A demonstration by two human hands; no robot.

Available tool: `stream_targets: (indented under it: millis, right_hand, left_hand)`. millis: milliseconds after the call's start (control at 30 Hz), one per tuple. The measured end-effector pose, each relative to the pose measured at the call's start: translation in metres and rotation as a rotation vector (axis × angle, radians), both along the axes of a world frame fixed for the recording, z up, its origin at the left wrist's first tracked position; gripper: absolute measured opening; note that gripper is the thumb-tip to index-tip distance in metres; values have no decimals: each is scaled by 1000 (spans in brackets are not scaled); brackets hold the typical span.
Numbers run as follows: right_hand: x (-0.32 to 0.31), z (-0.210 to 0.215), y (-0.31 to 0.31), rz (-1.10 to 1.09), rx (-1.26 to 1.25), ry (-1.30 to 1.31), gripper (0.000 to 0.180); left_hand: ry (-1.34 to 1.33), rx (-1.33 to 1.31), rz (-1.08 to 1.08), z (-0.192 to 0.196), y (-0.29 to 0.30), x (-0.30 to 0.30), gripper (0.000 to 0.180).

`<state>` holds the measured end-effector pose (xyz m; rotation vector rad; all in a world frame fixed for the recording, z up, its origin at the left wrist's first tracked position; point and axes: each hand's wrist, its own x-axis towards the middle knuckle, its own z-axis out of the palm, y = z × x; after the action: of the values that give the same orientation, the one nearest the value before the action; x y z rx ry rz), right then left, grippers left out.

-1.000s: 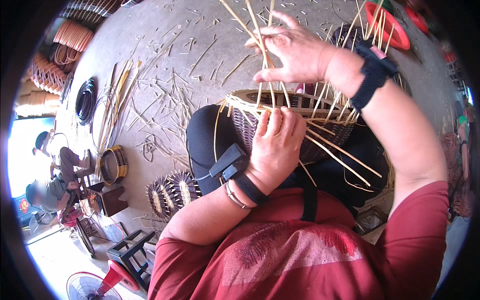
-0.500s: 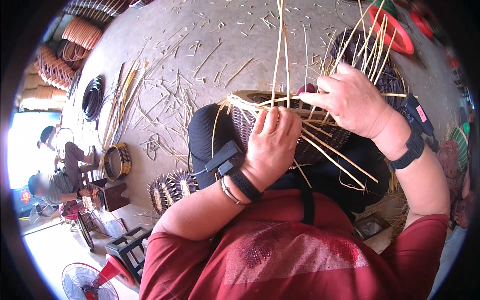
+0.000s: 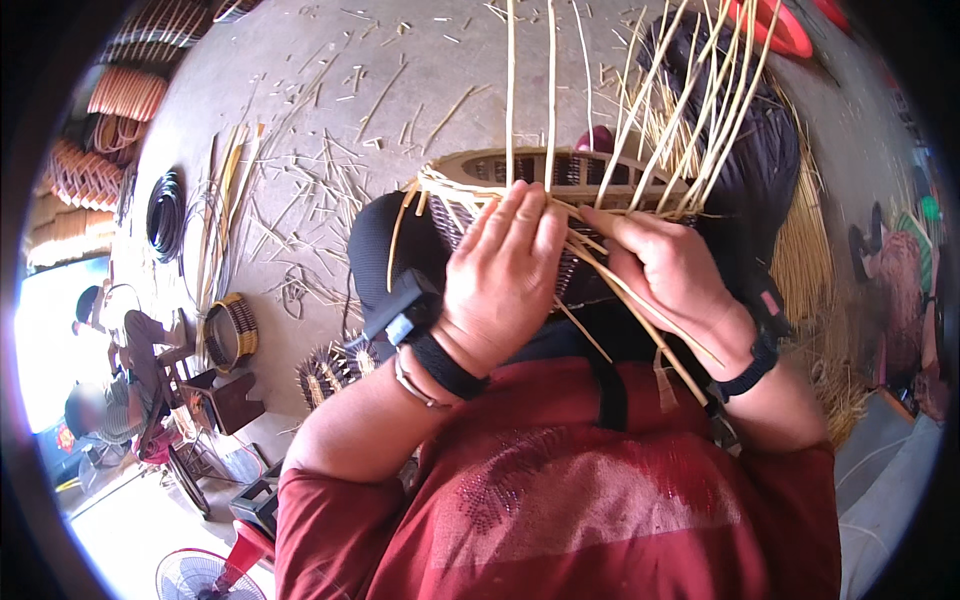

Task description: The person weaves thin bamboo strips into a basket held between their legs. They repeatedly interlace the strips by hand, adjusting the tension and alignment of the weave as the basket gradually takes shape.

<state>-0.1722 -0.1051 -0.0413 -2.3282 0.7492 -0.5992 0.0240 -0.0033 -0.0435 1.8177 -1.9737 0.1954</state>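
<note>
Lying together on the basket [image 3: 446,222], left fingers [image 3: 508,222] hide their grip; right fingers [image 3: 630,232] — grip unclear — could crack canes [image 3: 637,300] beside them by overbending.

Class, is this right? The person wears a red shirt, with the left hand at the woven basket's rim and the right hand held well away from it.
Not quite: in the head view, the right hand is at the woven basket's rim too, beside the left hand. The rest stands.

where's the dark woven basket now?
The dark woven basket is at upper centre in the head view, just right of the dark-clothed left knee, with the left hand and right hand at its near rim.
</note>
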Motion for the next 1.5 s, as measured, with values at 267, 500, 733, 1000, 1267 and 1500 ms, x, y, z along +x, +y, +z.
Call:
stream_targets:
  millis: [267,500,733,1000,1267,1500]
  right_hand:
    - [-6,-8,-5,60,359,26,43]
    - [-11,-1,9,76,119,30,42]
    - [-11,61,11,354,-455,137,29]
    - [-9,39,-1,73,229,-281,19]
    - [-24,-1,-19,-207,949,-310,28]
    - [10,38,-57,-18,18,-143,27]
  left_hand:
    - [60,674,-312,76,-63,56,35]
    - [5,774,-502,63,-106,53,19]
    - [-35,927,-391,63,-114,47,21]
    - [-16,919,-393,62,-110,47,24]
    - [22,843,-494,60,-105,54,26]
    - [21,701,-427,50,-96,50,27]
